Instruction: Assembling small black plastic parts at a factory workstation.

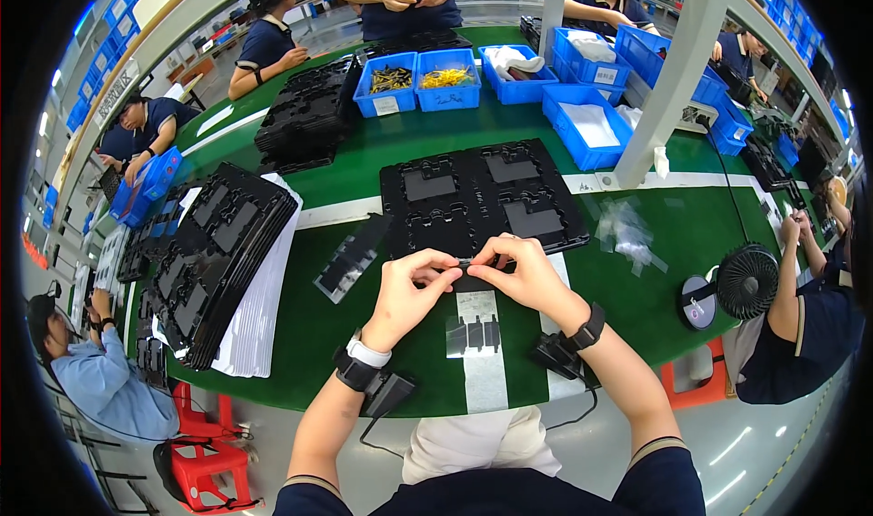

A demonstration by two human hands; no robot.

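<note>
- Step in hand, by the look of it: fine fingertip work on a small dark part (465, 263), perhaps aligning or separating something
- Pinching the part between thumb and forefinger with both left hand (405, 293) and right hand (523, 275), fingertips almost meeting
- Held at the near edge of a black tray (473, 198) with grey inset panels, over the green tabletop (627, 320); too small and too covered by fingers to make out its exact shape
- Called for next, at a guess: a light, even pinch, steady wrists and a clear sight of the part's edges
- Close by on the tabletop: a clear strip with dark pieces (473, 337) nearer the body, a dark film sheet (350, 257) left of the tray, loose clear film (629, 236) to the right
- Writing in view: dark handwriting on the blue bin of yellow parts (448, 99), a white label on the blue bin beside it (386, 105), a printed label on a bin at upper right (604, 75), large characters on an overhead sign (116, 90) at far left
- Brand: none made out with any certainty
</note>
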